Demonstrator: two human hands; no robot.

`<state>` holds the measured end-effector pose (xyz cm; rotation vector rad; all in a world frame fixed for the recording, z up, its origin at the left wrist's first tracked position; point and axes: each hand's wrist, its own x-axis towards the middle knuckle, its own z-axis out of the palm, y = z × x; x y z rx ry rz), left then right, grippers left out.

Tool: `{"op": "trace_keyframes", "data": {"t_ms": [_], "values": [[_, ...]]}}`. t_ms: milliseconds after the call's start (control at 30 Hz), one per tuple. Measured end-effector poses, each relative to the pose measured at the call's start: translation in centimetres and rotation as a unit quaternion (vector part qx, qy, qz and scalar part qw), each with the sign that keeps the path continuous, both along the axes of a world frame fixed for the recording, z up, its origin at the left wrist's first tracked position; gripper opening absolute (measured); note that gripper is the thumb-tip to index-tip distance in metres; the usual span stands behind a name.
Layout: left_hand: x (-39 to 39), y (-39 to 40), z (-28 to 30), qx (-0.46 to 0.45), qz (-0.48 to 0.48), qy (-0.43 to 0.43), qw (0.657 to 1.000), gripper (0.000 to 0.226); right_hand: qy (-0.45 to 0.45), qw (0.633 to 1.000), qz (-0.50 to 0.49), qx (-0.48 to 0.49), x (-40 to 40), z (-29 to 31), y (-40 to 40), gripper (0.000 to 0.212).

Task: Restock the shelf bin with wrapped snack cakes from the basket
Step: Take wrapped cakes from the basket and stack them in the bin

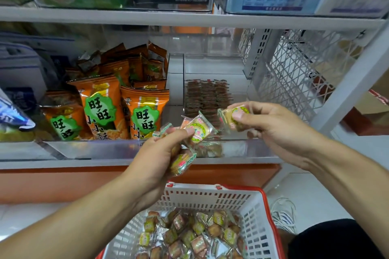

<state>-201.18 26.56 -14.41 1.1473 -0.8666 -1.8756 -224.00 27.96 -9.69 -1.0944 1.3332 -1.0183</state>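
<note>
We hold cakes in left hand (166, 149) and right hand (271, 126); set them flat on the bin's (235, 149) rows.

Basket (210, 197) of snack cakes (189, 235) below shelf bin (214, 149), snack bags (117, 107) left of bin

White shelf (134, 163) carries clear bin (233, 148) beside orange snack bags (145, 111).

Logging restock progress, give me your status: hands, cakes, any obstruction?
Left hand grips several snack cakes; right hand pinches one cake. Both at the clear shelf bin, rows stacked behind. Basket still loaded. Nothing blocking.
</note>
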Motion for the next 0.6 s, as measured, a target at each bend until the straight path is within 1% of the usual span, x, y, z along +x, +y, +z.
{"op": "trace_keyframes", "data": {"t_ms": [100, 167, 300, 400, 467, 533, 600], "values": [[0.0, -0.1, -0.1, -0.008, 0.011, 0.003, 1.000, 0.028, -0.109, 0.994, 0.012, 0.011, 0.5, -0.3, 0.1, 0.034], [-0.1, 0.0, -0.1, -0.008, 0.020, 0.006, 1.000, 0.024, -0.154, 0.987, 0.024, 0.034, 1.1, -0.5, 0.4, 0.044], [-0.3, 0.2, -0.1, -0.015, 0.028, 0.016, 0.999, 0.039, -0.158, 0.985, 0.031, 0.057, 1.9, -0.8, 0.6, 0.058], [-0.2, 0.2, -0.1, -0.034, 0.013, 0.028, 0.999, 0.026, -0.125, 0.991, 0.029, 0.046, 2.5, -1.3, 0.8, 0.047], [-0.2, 0.3, 0.0, -0.050, -0.003, 0.035, 0.998, 0.026, -0.105, 0.992, 0.033, 0.057, 3.0, -1.7, 0.9, 0.039], [-0.3, 0.3, 0.0, -0.058, -0.007, 0.037, 0.998, 0.026, -0.109, 0.989, 0.060, 0.083, 3.3, -1.9, 1.2, 0.035], [-0.3, 0.4, 0.2, -0.068, -0.014, 0.033, 0.997, 0.027, -0.136, 0.982, 0.075, 0.110, 3.5, -1.8, 1.3, 0.037]]}}
